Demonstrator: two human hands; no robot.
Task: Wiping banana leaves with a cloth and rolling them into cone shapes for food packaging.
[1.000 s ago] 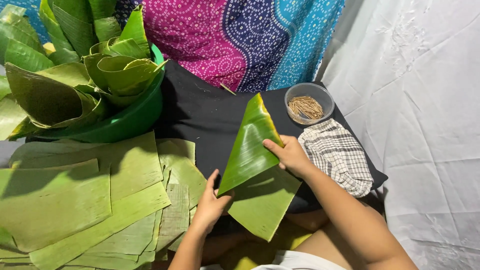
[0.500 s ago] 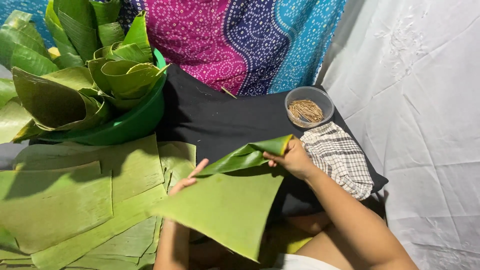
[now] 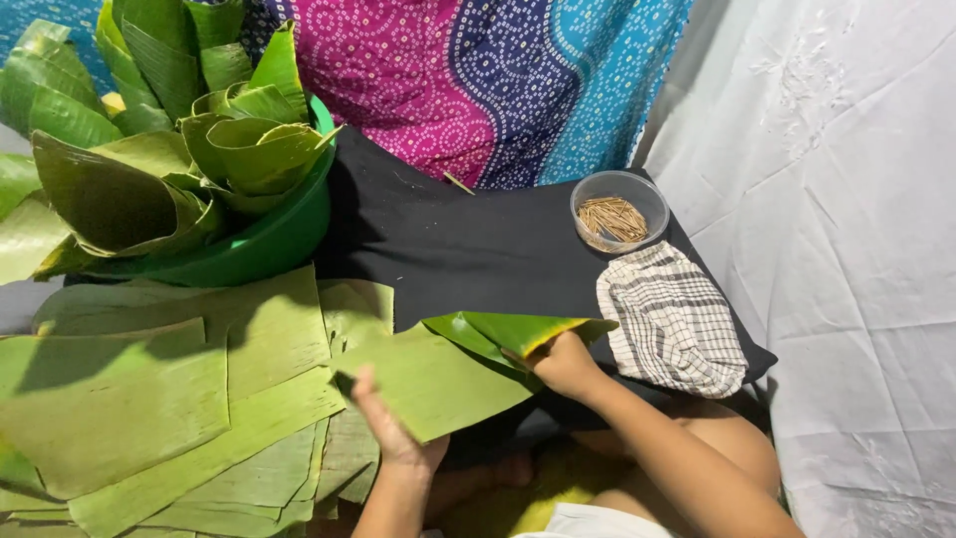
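Observation:
A green banana leaf piece (image 3: 438, 384) is held flat over my lap, its far edge folded over into a glossy curl (image 3: 508, 331). My right hand (image 3: 566, 365) pinches the folded edge at the leaf's right end. My left hand (image 3: 390, 426) supports the leaf's near left edge, fingers spread against it. Both hands hold the same leaf above a black cloth (image 3: 448, 249).
A stack of cut banana leaf pieces (image 3: 169, 399) lies at the left. A green basin (image 3: 269, 239) behind it holds rolled leaf cones (image 3: 199, 159). A small clear bowl of thin sticks (image 3: 617, 211) and a checked cloth (image 3: 669, 321) sit at the right. White fabric (image 3: 856, 249) covers the right side.
The leaf stood upright a second ago; it has been laid flat and drawn toward me. My left hand moved left and down along its edge, and my right hand lowered with the folded end.

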